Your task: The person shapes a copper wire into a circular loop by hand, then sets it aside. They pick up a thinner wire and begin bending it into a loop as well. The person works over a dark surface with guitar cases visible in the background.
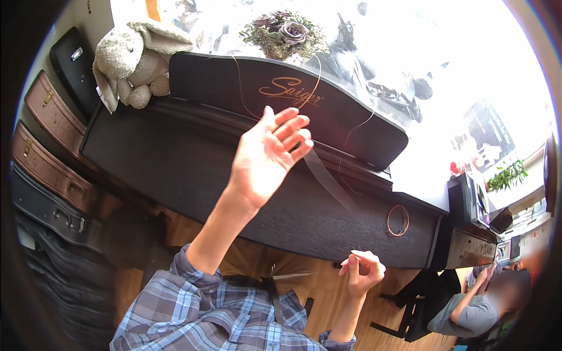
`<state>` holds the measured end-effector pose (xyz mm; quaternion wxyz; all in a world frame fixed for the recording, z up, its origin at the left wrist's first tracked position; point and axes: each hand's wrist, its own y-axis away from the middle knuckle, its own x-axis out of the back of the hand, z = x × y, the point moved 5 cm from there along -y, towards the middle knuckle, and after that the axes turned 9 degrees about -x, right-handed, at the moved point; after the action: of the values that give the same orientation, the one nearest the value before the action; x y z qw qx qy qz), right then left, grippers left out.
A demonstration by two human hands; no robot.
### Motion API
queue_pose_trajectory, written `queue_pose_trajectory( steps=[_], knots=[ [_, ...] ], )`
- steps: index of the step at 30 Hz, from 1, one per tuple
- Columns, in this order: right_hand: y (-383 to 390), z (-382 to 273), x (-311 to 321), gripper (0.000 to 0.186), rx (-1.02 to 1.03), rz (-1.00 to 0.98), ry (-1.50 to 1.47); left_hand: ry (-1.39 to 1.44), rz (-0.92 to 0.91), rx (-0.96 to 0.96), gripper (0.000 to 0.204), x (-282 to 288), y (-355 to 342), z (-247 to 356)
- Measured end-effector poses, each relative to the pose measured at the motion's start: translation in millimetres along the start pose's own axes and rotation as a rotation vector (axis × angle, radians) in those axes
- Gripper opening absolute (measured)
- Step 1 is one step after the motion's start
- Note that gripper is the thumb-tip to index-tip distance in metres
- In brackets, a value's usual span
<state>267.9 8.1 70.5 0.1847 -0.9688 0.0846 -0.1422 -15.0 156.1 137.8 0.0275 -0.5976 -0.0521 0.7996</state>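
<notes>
My left hand (263,158) is raised palm up, open, fingers slightly curved, over a closed dark piano (146,152) in front of its music rest (216,82), where thin strings (369,117) hang. A faint translucent streak runs from beside its fingers down toward the right; I cannot tell what it is. My right hand (364,270) is low by the piano's front edge, fingertips pinched on something too fine to make out. A coiled copper-coloured string (398,220) lies on the lid above it.
A plush rabbit (126,61) and dried flowers (281,35) sit at the back. Brown and black instrument cases (52,175) stand at left. At lower right another person (471,307) sits at a keyboard (471,251). A plant (506,175) stands by the bright window.
</notes>
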Motion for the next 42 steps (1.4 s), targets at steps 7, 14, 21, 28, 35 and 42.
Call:
queue_pose_trajectory(
  steps=[7, 14, 21, 28, 35, 42],
  knots=[
    [4, 6, 2, 0.012, -0.044, -0.057, 0.068, -0.386, -0.074, -0.281, 0.039, -14, 32, 52],
    [-17, 5, -12, 0.025, -0.328, -0.047, -0.208, -0.869, 0.063, -0.345, 0.043, 29, 69, 48],
    [-53, 37, -57, 0.017, -0.494, -0.134, -0.211, -1.493, -0.391, 0.054, 0.036, 74, 92, -12],
    [-55, 64, -67, 0.023, -0.425, -0.093, -0.217, -1.346, -0.39, 0.066, 0.039, 105, 69, -27],
    [-61, 69, -60, 0.025, -0.42, -0.153, -0.273, -1.306, -0.281, 0.037, 0.039, 121, 69, -22],
    [-80, 42, -82, 0.057, -0.193, -0.12, 0.178, -1.373, -0.316, 0.087, 0.041, 120, 69, -21]
  ],
)
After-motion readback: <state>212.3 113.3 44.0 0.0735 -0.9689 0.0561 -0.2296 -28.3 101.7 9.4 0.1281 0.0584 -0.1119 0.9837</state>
